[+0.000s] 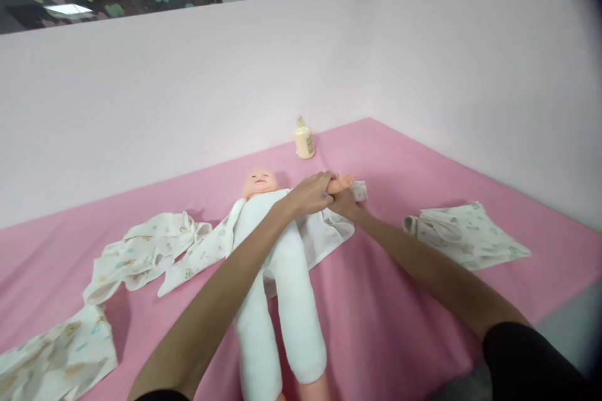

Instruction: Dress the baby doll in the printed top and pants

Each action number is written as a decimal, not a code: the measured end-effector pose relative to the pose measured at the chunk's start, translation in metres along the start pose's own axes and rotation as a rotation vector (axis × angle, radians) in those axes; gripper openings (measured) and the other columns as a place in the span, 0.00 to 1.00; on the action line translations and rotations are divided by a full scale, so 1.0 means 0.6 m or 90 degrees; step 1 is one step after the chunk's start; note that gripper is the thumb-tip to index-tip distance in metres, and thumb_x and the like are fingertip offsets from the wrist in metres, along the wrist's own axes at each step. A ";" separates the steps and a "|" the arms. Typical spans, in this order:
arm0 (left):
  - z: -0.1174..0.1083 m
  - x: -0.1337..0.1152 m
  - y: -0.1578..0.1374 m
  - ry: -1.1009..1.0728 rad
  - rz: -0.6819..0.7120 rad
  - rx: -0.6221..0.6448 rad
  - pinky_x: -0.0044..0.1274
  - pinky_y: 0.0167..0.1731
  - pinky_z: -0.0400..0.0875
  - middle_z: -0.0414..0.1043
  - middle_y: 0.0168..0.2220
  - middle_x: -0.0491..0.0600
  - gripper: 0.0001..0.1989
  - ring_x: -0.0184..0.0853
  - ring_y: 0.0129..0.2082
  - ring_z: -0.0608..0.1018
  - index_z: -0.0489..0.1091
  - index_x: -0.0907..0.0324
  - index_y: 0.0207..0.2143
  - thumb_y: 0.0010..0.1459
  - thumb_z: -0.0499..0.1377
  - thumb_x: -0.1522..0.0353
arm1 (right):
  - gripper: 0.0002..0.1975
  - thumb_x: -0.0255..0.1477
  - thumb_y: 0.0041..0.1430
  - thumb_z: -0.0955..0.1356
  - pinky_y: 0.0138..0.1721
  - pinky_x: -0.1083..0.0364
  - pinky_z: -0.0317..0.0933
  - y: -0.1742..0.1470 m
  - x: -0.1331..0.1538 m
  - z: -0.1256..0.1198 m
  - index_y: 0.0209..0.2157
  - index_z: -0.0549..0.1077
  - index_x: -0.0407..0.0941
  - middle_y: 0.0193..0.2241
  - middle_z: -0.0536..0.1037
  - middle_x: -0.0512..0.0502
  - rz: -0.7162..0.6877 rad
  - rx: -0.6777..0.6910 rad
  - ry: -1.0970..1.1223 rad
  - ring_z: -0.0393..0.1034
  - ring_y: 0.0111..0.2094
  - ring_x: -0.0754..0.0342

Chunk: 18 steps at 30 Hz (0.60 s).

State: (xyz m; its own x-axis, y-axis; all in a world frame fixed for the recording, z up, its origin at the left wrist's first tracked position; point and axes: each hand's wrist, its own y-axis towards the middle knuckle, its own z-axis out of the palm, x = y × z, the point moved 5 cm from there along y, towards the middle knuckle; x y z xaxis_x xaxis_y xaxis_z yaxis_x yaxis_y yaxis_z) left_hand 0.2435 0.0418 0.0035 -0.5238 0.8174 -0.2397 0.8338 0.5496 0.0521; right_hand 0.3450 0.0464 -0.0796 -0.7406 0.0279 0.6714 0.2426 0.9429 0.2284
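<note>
A baby doll (295,301) with a white cloth body lies on its back, its head toward the wall. My left hand (311,193) is closed around the doll's arm, and the doll's small hand pokes out beyond my fingers. Just below that arm, my right hand (345,203) is closed against it, its fingertips partly hidden. A small pale cuff (360,191) shows beside my right wrist. Under the doll is spread an open white printed baby shirt (327,232); one side of it extends out to the left.
A pink sheet (376,301) covers the surface, which meets white walls at the back and right. A cream pump bottle (305,141) stands by the back wall. Printed baby clothes (150,241) lie crumpled at left, with another printed cloth (470,235) folded at right.
</note>
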 end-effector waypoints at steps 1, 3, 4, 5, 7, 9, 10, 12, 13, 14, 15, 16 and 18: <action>0.000 -0.003 0.004 0.001 0.006 -0.014 0.28 0.33 0.64 0.70 0.40 0.50 0.13 0.38 0.37 0.73 0.62 0.56 0.42 0.52 0.53 0.72 | 0.06 0.25 0.51 0.66 0.37 0.52 0.62 0.002 -0.001 0.000 0.34 0.70 0.45 0.38 0.78 0.40 -0.001 -0.010 0.002 0.72 0.42 0.42; -0.001 -0.003 0.009 -0.008 0.008 -0.043 0.28 0.32 0.63 0.69 0.38 0.50 0.08 0.38 0.35 0.72 0.61 0.56 0.39 0.55 0.53 0.70 | 0.04 0.25 0.52 0.65 0.36 0.53 0.62 0.007 -0.006 -0.004 0.33 0.69 0.45 0.35 0.77 0.41 0.006 -0.025 0.007 0.72 0.40 0.44; -0.002 -0.001 0.010 -0.021 0.006 -0.055 0.28 0.33 0.63 0.69 0.38 0.50 0.06 0.38 0.35 0.72 0.61 0.56 0.39 0.57 0.53 0.67 | 0.03 0.26 0.53 0.64 0.35 0.53 0.61 0.010 -0.010 -0.007 0.32 0.69 0.45 0.34 0.77 0.42 0.009 -0.030 0.012 0.72 0.39 0.44; -0.002 0.002 0.010 -0.038 0.005 -0.065 0.28 0.33 0.63 0.69 0.38 0.49 0.06 0.38 0.36 0.72 0.61 0.56 0.38 0.60 0.53 0.64 | 0.03 0.27 0.54 0.64 0.34 0.53 0.61 0.013 -0.014 -0.012 0.33 0.68 0.45 0.33 0.77 0.42 0.012 -0.033 0.017 0.72 0.38 0.45; -0.003 0.010 0.007 -0.065 0.009 -0.077 0.28 0.35 0.63 0.69 0.39 0.50 0.12 0.37 0.36 0.72 0.60 0.57 0.37 0.63 0.51 0.57 | 0.05 0.30 0.55 0.65 0.33 0.53 0.60 0.021 -0.021 -0.023 0.35 0.68 0.45 0.34 0.76 0.41 0.023 -0.037 0.026 0.71 0.36 0.45; -0.002 0.019 0.005 -0.069 0.010 -0.083 0.28 0.35 0.63 0.69 0.39 0.50 0.16 0.37 0.36 0.72 0.60 0.57 0.37 0.64 0.50 0.53 | 0.09 0.32 0.55 0.65 0.33 0.53 0.60 0.028 -0.029 -0.038 0.38 0.66 0.44 0.35 0.76 0.40 0.045 -0.044 0.038 0.71 0.36 0.45; -0.001 0.023 0.005 -0.064 0.006 -0.084 0.28 0.35 0.63 0.69 0.40 0.51 0.17 0.37 0.36 0.72 0.60 0.57 0.37 0.65 0.49 0.53 | 0.11 0.33 0.55 0.65 0.33 0.53 0.60 0.030 -0.032 -0.046 0.39 0.66 0.45 0.36 0.76 0.41 0.061 -0.048 0.047 0.70 0.36 0.46; 0.004 0.029 0.006 -0.050 -0.006 -0.069 0.28 0.35 0.64 0.69 0.40 0.51 0.17 0.37 0.36 0.72 0.60 0.57 0.38 0.65 0.49 0.52 | 0.11 0.35 0.54 0.66 0.32 0.54 0.60 0.032 -0.039 -0.062 0.38 0.64 0.46 0.37 0.75 0.42 0.099 -0.053 0.083 0.69 0.36 0.47; 0.008 0.031 0.007 -0.043 -0.013 -0.052 0.28 0.35 0.64 0.70 0.40 0.51 0.17 0.38 0.36 0.72 0.61 0.57 0.39 0.65 0.49 0.53 | 0.11 0.36 0.53 0.66 0.31 0.54 0.59 0.032 -0.041 -0.069 0.37 0.63 0.46 0.36 0.75 0.43 0.119 -0.054 0.104 0.69 0.36 0.48; 0.013 0.033 0.008 -0.036 -0.020 -0.032 0.28 0.36 0.65 0.70 0.40 0.51 0.17 0.38 0.36 0.73 0.61 0.57 0.39 0.64 0.49 0.53 | 0.11 0.35 0.52 0.66 0.31 0.55 0.59 0.031 -0.043 -0.076 0.36 0.63 0.47 0.36 0.74 0.44 0.135 -0.055 0.121 0.68 0.35 0.49; 0.017 0.033 0.010 -0.027 -0.030 -0.011 0.28 0.37 0.65 0.71 0.41 0.52 0.17 0.39 0.37 0.73 0.62 0.57 0.40 0.64 0.49 0.53 | 0.10 0.34 0.51 0.66 0.30 0.55 0.58 0.030 -0.044 -0.081 0.35 0.63 0.47 0.35 0.74 0.45 0.149 -0.056 0.132 0.68 0.35 0.49; 0.021 0.034 0.011 -0.017 -0.041 0.009 0.28 0.37 0.66 0.72 0.41 0.52 0.17 0.39 0.38 0.74 0.62 0.58 0.40 0.64 0.49 0.54 | 0.10 0.33 0.50 0.66 0.30 0.55 0.58 0.028 -0.045 -0.087 0.34 0.63 0.47 0.35 0.74 0.45 0.159 -0.058 0.138 0.68 0.35 0.49; 0.027 0.032 0.012 0.011 -0.057 0.051 0.28 0.38 0.67 0.73 0.43 0.53 0.17 0.41 0.39 0.75 0.63 0.59 0.42 0.64 0.49 0.54 | 0.09 0.30 0.49 0.65 0.30 0.54 0.58 0.024 -0.043 -0.095 0.35 0.63 0.47 0.35 0.73 0.45 0.172 -0.066 0.133 0.67 0.35 0.49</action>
State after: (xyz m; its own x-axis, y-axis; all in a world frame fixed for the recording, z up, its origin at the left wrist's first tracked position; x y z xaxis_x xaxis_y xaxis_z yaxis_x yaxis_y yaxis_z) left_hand 0.2423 0.0583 -0.0166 -0.5992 0.7686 -0.2239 0.7943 0.6057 -0.0465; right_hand 0.4033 0.0401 -0.0533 -0.4995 0.1934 0.8444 0.4827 0.8716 0.0859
